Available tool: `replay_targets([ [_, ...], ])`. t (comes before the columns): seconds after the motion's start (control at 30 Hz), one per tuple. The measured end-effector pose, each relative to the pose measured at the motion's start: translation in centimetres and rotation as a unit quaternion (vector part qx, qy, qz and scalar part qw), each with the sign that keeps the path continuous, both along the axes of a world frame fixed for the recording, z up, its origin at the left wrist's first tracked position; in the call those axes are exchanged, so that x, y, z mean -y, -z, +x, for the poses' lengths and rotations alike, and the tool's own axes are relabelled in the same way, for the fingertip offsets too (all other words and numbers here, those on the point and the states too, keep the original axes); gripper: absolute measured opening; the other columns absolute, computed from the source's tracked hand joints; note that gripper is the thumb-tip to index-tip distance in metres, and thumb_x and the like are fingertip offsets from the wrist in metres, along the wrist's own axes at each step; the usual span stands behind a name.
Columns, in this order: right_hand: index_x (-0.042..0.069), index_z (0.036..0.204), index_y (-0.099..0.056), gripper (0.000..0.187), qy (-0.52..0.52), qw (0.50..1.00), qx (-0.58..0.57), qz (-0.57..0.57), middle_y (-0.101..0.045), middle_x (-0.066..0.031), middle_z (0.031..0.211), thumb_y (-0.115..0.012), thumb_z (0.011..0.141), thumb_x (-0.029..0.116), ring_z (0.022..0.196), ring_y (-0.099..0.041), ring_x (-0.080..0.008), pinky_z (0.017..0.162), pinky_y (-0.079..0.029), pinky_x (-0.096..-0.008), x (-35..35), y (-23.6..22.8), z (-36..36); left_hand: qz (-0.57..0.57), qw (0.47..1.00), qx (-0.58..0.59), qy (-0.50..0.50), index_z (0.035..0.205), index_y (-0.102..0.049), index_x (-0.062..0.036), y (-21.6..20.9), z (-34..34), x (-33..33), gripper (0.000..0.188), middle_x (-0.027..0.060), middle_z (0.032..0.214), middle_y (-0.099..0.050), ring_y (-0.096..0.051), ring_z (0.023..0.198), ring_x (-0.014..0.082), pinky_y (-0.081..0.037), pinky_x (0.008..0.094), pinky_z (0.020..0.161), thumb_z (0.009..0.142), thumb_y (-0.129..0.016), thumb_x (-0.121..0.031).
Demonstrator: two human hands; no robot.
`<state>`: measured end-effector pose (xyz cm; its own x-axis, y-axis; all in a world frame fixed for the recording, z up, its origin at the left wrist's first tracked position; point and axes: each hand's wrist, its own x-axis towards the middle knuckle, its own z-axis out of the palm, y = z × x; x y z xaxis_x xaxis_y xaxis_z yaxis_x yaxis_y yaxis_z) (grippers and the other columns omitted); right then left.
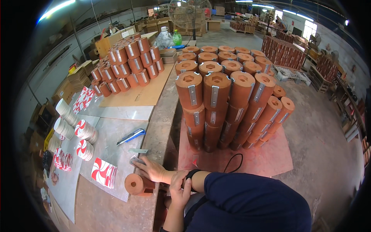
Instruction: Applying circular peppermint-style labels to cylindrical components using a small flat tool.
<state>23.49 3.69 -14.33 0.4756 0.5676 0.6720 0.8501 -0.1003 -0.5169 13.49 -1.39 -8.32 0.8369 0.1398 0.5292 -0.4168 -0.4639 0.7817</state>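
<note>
Head view: I judge the step in hand to be picking out or positioning metal fittings beside a brown cylinder [133, 184], which lies at the edge of the bench [98, 208], low and left of the frame's centre. My right hand [152, 170] reaches left just above it; that grip is nearly closed, fingers drawn together over a small grey metal piece [137, 160], though how firmly I cannot tell. A flat grey-green strip [138, 151] lies just beyond the fingertips. My left hand [181, 189], lower centre, touches my right wrist beside the black wristband [192, 173]; its grip is partly hidden, so I cannot tell how far it closes. Bringing that piece to the cylinder would call for a freed left hand to steady it. Stacked brown cylinders [192, 92], faced with metal strips, stand upper right of centre.
</note>
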Motion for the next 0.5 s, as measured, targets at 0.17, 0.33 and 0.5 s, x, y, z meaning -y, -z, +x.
replay_targets([
  [0.17, 0.009, 0.128, -0.045, 0.048, 0.002, 1.0, 0.01, 0.007, -0.042, -0.0173, 0.108, -0.058, 0.084, 0.019, 0.092, -0.055, -0.033, 0.078, -0.047, -0.0395, -0.04, 0.03, 0.04, 0.003, 1.0, -0.021, 0.013, 0.103, -0.059, 0.0028, -0.03, -0.21, -0.14, 0.022, 0.0156, 0.101, -0.062, -0.058, 0.097, 0.0282, -0.041, 0.0362, 0.092, 0.082, -0.055, -0.003],
  [0.33, 0.009, 0.128, -0.045, 0.047, 0.004, 1.0, 0.013, 0.006, -0.042, -0.0167, 0.107, -0.059, 0.084, 0.019, 0.093, -0.055, -0.0326, 0.078, -0.048, -0.039, 0.02, -0.02, 0.01, 0.006, 1.0, 0.001, -0.002, 0.097, -0.06, 0.0038, -0.08, -0.01, 0.03, 0.021, 0.0182, 0.095, -0.062, -0.06, 0.09, 0.0329, -0.045, 0.0372, 0.084, 0.078, -0.058, -0.002],
  [0.5, 0.008, 0.128, -0.045, 0.047, 0.001, 1.0, 0.001, -0.01, -0.041, -0.0169, 0.107, -0.058, 0.084, 0.019, 0.094, -0.054, -0.0328, 0.077, -0.048, -0.0393, 0.07, -0.16, -0.04, 0.008, 1.0, 0.004, 0.003, 0.097, -0.06, 0.0043, -0.17, 0.06, 0.0, 0.021, 0.0183, 0.095, -0.062, -0.059, 0.089, 0.0326, -0.045, 0.0366, 0.084, 0.077, -0.058, -0.001],
])
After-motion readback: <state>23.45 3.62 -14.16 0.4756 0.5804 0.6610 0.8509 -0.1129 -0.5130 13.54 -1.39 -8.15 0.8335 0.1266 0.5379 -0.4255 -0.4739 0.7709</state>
